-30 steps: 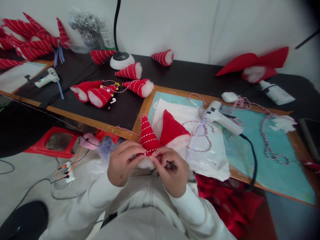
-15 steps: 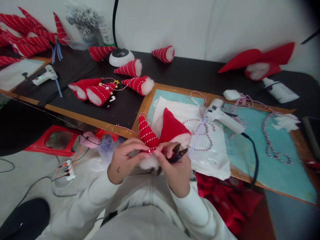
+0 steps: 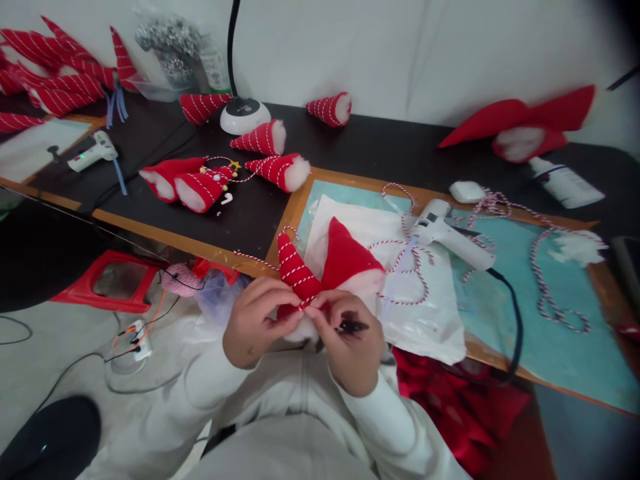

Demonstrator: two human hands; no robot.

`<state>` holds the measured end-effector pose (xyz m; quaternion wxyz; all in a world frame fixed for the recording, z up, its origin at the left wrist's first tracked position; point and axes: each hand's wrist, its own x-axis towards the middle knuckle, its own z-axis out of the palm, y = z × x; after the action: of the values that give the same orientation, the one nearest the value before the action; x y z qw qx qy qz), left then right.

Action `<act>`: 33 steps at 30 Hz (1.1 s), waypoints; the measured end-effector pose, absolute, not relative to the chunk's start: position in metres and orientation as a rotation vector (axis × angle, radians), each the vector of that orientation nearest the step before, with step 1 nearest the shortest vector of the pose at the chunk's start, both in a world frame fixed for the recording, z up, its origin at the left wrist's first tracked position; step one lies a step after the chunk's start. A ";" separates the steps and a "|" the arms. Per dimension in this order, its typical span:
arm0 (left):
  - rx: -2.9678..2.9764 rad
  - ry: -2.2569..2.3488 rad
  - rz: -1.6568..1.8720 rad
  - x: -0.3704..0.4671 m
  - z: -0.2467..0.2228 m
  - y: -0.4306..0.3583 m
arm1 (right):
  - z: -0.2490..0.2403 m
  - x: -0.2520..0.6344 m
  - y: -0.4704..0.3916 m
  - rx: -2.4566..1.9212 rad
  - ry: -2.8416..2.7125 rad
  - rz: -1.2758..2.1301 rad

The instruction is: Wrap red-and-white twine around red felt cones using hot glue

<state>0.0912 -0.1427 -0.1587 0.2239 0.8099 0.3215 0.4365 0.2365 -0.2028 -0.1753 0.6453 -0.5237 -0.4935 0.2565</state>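
Close to my body, both hands work at a stuffed red felt cone (image 3: 296, 268) wound with red-and-white twine, white stuffing at its base. My left hand (image 3: 250, 323) is closed, thumb and fingertips pinching the twine at the cone's lower edge. Opposite it, my right hand (image 3: 353, 357) pinches the same edge. Dark-bladed snips (image 3: 353, 327) are tucked in the right hand, blurred and partly hidden by the fingers. A plain red stuffed cone (image 3: 347, 257) lies just beyond the hands on a white plastic sheet (image 3: 433, 330).
A white glue gun (image 3: 453, 235) lies to the right, its cable running over the table edge. Loose twine (image 3: 540, 267) crosses the blue mat (image 3: 580, 353). Several wound cones (image 3: 273, 170) lie further back near a lamp base (image 3: 245, 117). A white bottle (image 3: 567, 183) lies at right.
The snips in my right hand have turned, their blades now less spread to view. Both hands stay at the cone's edge, fingertips slightly shifted. The whole view has moved a little.
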 end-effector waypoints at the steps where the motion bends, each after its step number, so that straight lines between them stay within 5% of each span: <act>1: 2.309 0.882 1.246 0.091 -0.159 -0.143 | -0.176 0.236 -0.203 -1.180 -1.171 0.532; 15: 2.645 0.751 1.523 0.073 -0.174 -0.144 | -0.173 0.236 -0.208 -1.132 -1.467 0.151; 33: 2.843 0.554 1.532 0.063 -0.183 -0.134 | -0.176 0.230 -0.213 -1.197 -1.319 0.293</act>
<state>0.0627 -0.1344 -0.1831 -0.0677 0.8657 0.1686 0.4664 0.2300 -0.2130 -0.1756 0.6198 -0.5204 -0.5735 0.1274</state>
